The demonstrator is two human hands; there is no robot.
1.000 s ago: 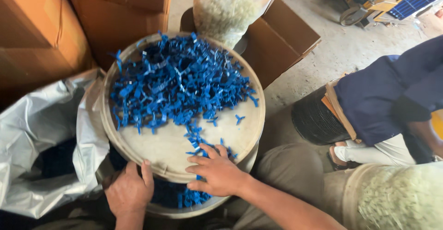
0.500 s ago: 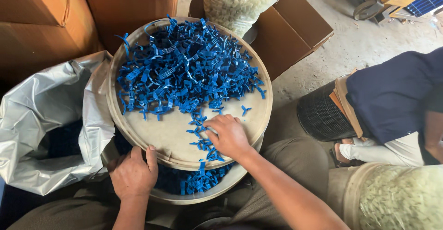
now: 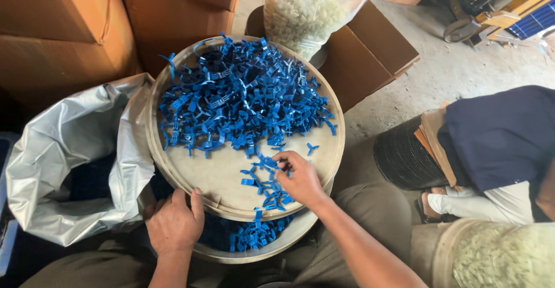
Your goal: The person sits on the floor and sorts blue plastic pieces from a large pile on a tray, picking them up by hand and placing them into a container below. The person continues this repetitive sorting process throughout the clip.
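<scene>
A round, shallow tray is seen resting tilted over a lower container, and it is steadied at its near rim by the left hand, whose fingers are curled over the edge and closed on it. The right hand is laid on the tray's bare near part, its fingers bent together over a small trail of blue plastic clips; whether any clip is actually pinched cannot be told. The main heap of blue clips is spread across the far half of the tray, directly ahead of the right hand and well nearer to it than to the left. The loose trail runs from the heap toward the near rim, where more clips are gathered in the container below. The clips are far too many to be counted; one tray, one lower container and two hands are seen. A silver bag lies open to the left, cardboard boxes stand behind, and another person's dark sleeve is seen at the right.
</scene>
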